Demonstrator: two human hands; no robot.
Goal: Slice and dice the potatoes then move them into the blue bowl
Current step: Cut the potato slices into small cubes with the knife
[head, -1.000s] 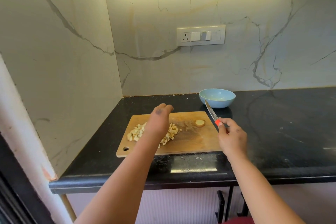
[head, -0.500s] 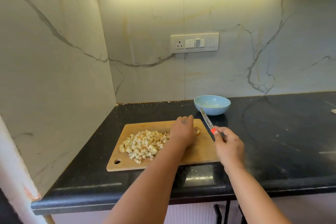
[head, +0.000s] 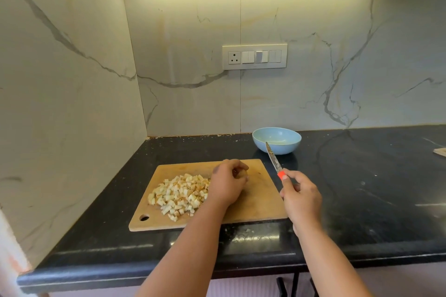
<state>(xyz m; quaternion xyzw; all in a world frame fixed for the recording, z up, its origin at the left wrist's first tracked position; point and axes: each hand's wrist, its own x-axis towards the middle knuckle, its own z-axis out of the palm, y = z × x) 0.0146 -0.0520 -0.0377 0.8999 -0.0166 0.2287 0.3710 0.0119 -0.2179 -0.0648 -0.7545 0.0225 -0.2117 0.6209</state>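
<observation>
A pile of diced potato [head: 179, 194] lies on the left half of the wooden cutting board [head: 260, 202]. My left hand [head: 228, 184] rests on the board just right of the pile, its fingers curled around a small potato end piece [head: 241, 173] that is mostly hidden. My right hand [head: 301, 196] hovers over the board's right edge and grips a knife [head: 274, 158] with an orange handle; the blade points up and away toward the blue bowl [head: 276, 140]. The bowl stands behind the board on the black counter and looks empty.
The black counter [head: 362, 188] runs right, with a pale wooden object [head: 440, 151] at the far right edge. Marble walls close the left side and back. A switch panel [head: 254, 56] is on the back wall. Potato crumbs [head: 246, 231] lie before the board.
My left hand has moved right from over the diced pile to the potato end piece and closed around it. The knife hand has stayed nearly still.
</observation>
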